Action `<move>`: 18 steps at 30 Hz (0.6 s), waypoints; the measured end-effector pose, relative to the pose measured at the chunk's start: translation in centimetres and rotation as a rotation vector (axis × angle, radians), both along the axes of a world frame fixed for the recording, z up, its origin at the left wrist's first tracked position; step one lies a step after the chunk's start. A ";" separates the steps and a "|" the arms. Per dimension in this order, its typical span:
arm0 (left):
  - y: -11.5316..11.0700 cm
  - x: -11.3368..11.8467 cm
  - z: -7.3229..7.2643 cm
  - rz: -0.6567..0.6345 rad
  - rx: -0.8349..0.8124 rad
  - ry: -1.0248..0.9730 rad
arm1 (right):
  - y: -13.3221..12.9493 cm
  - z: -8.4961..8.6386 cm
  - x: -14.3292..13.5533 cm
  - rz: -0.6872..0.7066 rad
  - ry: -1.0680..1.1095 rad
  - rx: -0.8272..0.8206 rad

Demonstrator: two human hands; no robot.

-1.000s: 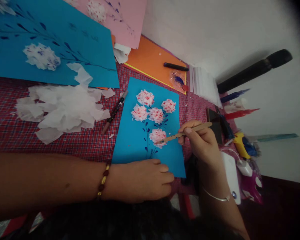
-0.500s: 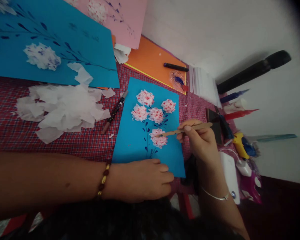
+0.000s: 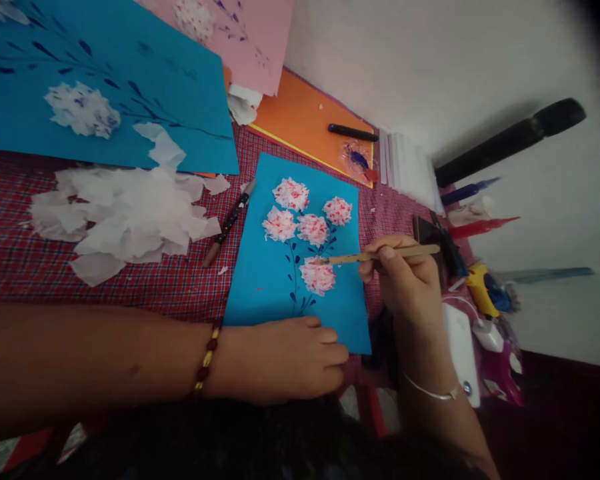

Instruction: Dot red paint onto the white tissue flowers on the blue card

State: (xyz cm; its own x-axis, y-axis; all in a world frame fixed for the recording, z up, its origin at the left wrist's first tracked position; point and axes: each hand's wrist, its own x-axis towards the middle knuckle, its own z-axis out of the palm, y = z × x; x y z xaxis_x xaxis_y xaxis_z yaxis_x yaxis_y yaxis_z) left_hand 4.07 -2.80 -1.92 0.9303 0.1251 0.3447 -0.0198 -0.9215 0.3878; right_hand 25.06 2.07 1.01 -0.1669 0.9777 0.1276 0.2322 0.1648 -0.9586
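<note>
Plainly, left hand (image 3: 285, 360) palm-down, right hand (image 3: 407, 280) pen-style around wooden stick (image 3: 353, 258).

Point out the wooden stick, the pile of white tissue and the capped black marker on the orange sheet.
wooden stick (image 3: 351, 258), head view, mid-shaft
white tissue pile (image 3: 130, 217), head view, middle
black marker (image 3: 353, 133), head view, barrel

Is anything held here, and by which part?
The right hand holds a wooden stick near its middle. The left hand lies on the blue sheet; nothing shows in it.

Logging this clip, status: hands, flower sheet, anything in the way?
Right hand gripping wooden stick, tip at nearest flower. Left hand over near edge of blue sheet. Pen beside sheet, clear of hands.
</note>
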 end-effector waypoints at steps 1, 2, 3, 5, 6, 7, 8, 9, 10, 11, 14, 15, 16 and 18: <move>0.0 0.0 0.0 -0.002 -0.001 0.004 | 0.0 0.0 0.0 0.020 -0.028 -0.005; 0.0 0.0 0.0 -0.002 -0.002 0.005 | 0.0 0.0 -0.1 0.040 -0.061 -0.011; 0.0 0.0 0.0 -0.001 -0.003 0.004 | 0.0 0.0 -0.1 0.051 -0.087 -0.020; 0.0 -0.1 0.0 -0.002 -0.003 0.000 | 0.0 0.0 0.0 0.041 -0.080 -0.022; 0.0 -0.1 0.0 0.000 -0.002 -0.004 | 0.0 0.0 0.0 0.023 -0.048 -0.014; 0.0 -0.1 0.0 0.002 -0.002 -0.009 | 0.0 0.0 0.0 0.006 -0.012 -0.002; 0.0 -0.1 0.0 0.006 -0.002 -0.017 | 0.0 -0.1 0.0 -0.004 0.013 0.005; 0.0 -0.1 0.0 0.012 -0.002 -0.024 | 0.0 -0.1 0.0 -0.001 0.013 0.001; -0.1 -0.1 0.0 0.020 -0.001 -0.032 | 0.0 -0.1 0.0 0.013 -0.007 -0.008; -0.1 -0.1 0.0 0.028 0.001 -0.041 | 0.0 -0.1 -0.1 0.030 -0.039 -0.019; -0.1 -0.1 0.0 0.039 0.009 -0.067 | -0.1 0.0 -0.1 0.042 -0.086 -0.019; -0.1 -0.1 0.0 0.037 0.011 -0.071 | -0.1 0.0 -0.1 0.025 -0.060 -0.006; -0.1 -0.1 0.0 0.032 0.013 -0.072 | -0.1 0.0 -0.1 0.005 -0.027 0.006; 0.0 -0.1 0.1 0.026 0.010 -0.064 | -0.1 0.1 0.0 0.010 -0.010 -0.017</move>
